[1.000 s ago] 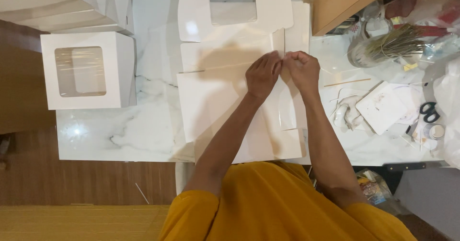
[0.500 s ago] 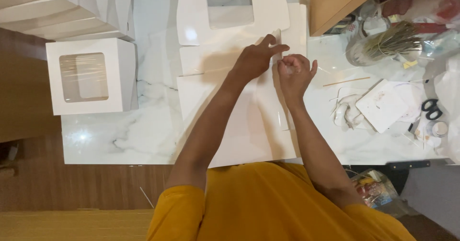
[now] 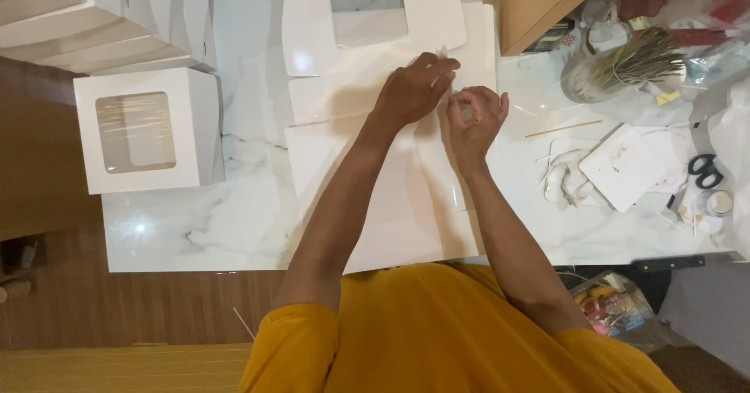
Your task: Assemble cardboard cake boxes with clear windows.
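A flat, unfolded white cardboard box with a clear window panel lies on the white marble table in front of me. My left hand rests on the flat card near its right side, fingers pinching a thin pale strip or flap at its edge. My right hand hovers just beside it, fingers curled with something small pinched between the fingertips. What exactly each hand pinches is too small to tell.
An assembled white window box stands at the left, with stacked white boxes behind it. At the right are a small white board, black scissors, a metal bowl of sticks and a wooden box.
Both hands moved up the card and apart: the left hand reached farther toward the window panel, the right hand stayed just below it with fingers curled.
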